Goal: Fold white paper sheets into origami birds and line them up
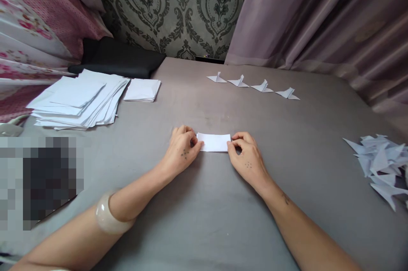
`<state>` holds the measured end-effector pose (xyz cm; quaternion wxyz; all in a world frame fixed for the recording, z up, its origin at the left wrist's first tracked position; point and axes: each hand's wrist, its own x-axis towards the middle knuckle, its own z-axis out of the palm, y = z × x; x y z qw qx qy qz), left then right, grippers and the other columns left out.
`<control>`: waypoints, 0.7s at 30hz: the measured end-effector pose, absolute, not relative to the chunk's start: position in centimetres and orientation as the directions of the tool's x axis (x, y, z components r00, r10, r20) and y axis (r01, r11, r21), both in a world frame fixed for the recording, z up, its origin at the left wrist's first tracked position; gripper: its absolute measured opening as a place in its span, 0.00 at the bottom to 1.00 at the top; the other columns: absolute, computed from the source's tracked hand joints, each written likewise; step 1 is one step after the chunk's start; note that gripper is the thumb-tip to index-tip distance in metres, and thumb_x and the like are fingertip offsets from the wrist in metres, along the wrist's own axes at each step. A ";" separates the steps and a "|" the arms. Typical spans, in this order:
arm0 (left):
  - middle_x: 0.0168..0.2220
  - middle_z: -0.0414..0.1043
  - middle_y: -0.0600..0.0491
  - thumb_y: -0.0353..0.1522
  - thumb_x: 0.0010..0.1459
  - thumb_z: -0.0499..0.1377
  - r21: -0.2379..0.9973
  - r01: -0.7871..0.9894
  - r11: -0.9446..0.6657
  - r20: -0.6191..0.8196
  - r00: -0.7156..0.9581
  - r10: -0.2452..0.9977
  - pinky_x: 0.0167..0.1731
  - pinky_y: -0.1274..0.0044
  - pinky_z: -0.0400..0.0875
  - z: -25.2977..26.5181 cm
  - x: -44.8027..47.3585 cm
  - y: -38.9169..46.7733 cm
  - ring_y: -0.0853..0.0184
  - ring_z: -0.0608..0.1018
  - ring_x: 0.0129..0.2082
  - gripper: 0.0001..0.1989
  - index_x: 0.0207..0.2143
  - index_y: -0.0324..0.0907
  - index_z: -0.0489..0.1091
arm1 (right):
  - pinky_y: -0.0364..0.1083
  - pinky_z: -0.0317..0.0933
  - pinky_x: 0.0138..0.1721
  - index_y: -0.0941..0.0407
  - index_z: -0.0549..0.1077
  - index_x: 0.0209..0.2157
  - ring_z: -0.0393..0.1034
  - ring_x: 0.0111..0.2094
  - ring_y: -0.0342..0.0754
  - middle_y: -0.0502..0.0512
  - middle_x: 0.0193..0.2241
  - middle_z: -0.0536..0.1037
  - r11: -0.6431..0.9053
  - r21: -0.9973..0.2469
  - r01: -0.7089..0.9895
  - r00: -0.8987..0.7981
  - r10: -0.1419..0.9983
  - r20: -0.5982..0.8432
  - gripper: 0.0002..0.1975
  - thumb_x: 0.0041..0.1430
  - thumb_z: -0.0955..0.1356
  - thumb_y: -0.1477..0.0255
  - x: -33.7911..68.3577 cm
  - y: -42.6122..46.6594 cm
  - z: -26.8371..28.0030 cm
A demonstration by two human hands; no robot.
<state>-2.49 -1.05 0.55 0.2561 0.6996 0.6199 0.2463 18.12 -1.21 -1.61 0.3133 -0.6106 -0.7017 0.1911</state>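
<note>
Paper ends: the left and right tips of the folded white paper strip [214, 142] are partly covered by thumbs; whether its underside is lifted off the table is hard to tell.
Strip's look: plain white, wider than deep, with a sliver of second layer at the upper left corner.
Strip's place: on or just above the middle of the grey tabletop [213, 211], between both hands.
Left hand [183, 147]: thumb and fingers pinch the strip's left end; some fingertips are hidden.
Right hand [248, 158]: thumb and index finger pinch the right end; the other fingers curl underneath.
Room around: grey surface runs from the hands to four folded paper birds [263, 86] in a slanting row beyond.
Far left: a small paper stack [142, 90] just beside a large paper stack [76, 101].
Right edge: a heap of folded paper [379, 156], cut off by the frame.
Lower left: a pixelated patch [47, 181], contents unreadable.
</note>
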 end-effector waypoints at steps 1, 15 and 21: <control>0.38 0.67 0.48 0.32 0.55 0.57 0.667 0.739 -0.098 0.026 0.108 0.994 0.44 0.66 0.65 0.5 -2.5 -1.1 0.59 0.67 0.41 0.08 0.24 0.40 0.67 | 0.51 0.62 0.44 0.54 0.69 0.22 0.68 0.40 0.51 0.57 0.39 0.73 0.179 -0.656 0.733 -0.054 0.977 0.207 0.12 0.57 0.64 0.68 18.1 -1.2 -1.6; 0.40 0.65 0.47 0.30 0.54 0.56 0.648 0.757 -0.081 -0.035 0.136 0.990 0.45 0.66 0.64 0.7 -2.3 -0.9 0.59 0.64 0.43 0.09 0.20 0.39 0.65 | 0.50 0.62 0.43 0.55 0.71 0.20 0.69 0.39 0.49 0.56 0.38 0.72 0.104 -0.714 0.693 -0.009 0.991 0.135 0.10 0.53 0.67 0.69 17.9 -1.2 -1.1; 0.41 0.64 0.47 0.31 0.53 0.58 0.660 0.747 -0.087 -0.016 0.129 0.991 0.45 0.65 0.65 0.3 -2.6 -0.9 0.59 0.64 0.43 0.08 0.22 0.40 0.64 | 0.50 0.62 0.43 0.55 0.71 0.20 0.69 0.39 0.49 0.56 0.38 0.72 0.104 -0.713 0.694 -0.012 0.991 0.133 0.09 0.52 0.67 0.69 18.0 -1.1 -1.0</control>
